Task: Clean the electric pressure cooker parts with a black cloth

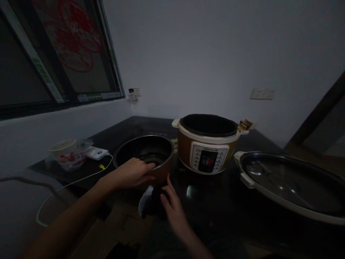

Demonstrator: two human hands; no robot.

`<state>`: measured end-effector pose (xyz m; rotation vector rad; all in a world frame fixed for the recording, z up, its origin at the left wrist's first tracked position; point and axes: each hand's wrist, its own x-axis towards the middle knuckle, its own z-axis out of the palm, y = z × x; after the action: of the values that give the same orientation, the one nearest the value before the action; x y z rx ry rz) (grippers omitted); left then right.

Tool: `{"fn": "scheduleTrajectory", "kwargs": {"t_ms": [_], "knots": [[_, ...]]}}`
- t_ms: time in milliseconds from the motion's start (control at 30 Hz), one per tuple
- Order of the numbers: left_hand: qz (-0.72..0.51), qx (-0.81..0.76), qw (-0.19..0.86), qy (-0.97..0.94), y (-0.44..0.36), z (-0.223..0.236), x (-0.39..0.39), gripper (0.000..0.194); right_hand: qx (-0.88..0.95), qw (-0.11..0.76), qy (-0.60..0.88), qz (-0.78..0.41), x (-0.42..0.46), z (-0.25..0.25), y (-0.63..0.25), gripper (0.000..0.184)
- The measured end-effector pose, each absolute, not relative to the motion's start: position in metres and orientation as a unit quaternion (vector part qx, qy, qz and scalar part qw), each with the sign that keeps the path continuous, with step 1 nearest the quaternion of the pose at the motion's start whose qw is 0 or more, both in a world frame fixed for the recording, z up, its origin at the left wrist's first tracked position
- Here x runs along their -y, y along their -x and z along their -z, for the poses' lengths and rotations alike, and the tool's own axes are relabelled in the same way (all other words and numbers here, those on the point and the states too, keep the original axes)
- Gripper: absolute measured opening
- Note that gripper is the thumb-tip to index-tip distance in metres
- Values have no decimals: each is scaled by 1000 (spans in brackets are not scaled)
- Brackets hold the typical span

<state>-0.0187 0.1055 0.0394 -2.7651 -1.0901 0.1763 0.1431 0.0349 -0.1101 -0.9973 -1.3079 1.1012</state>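
My left hand (133, 173) grips the near rim of a round inner pot (159, 144), its fingers curled over the edge into the dark inside. Just below the pot, my right hand (172, 207) presses a dark and white cloth (149, 203) against the pot's outer wall. To the right of the inner pot stands an electric pressure cooker (207, 147) on the dark counter, its top open and its control panel facing me.
The cooker's lid (291, 183) lies upturned at the right on the dark counter (215, 205). A white power bank (97, 153) with a white cable and a plastic-wrapped bowl (66, 153) sit at the left. A window fills the upper left; wall sockets are on the back wall.
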Motion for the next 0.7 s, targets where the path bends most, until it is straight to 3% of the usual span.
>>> {"fn": "scheduleTrajectory", "kwargs": {"t_ms": [433,600,700], "knots": [[-91,424,79,898,21,-32,-124,27,303,684,447,-490,-15,60,-241,47],[-54,470,75,878,17,-26,-123,31,147,729,469,-476,20,50,-271,53],[10,495,77,865,17,-24,-120,46,85,756,450,-467,33,46,-284,62]]}}
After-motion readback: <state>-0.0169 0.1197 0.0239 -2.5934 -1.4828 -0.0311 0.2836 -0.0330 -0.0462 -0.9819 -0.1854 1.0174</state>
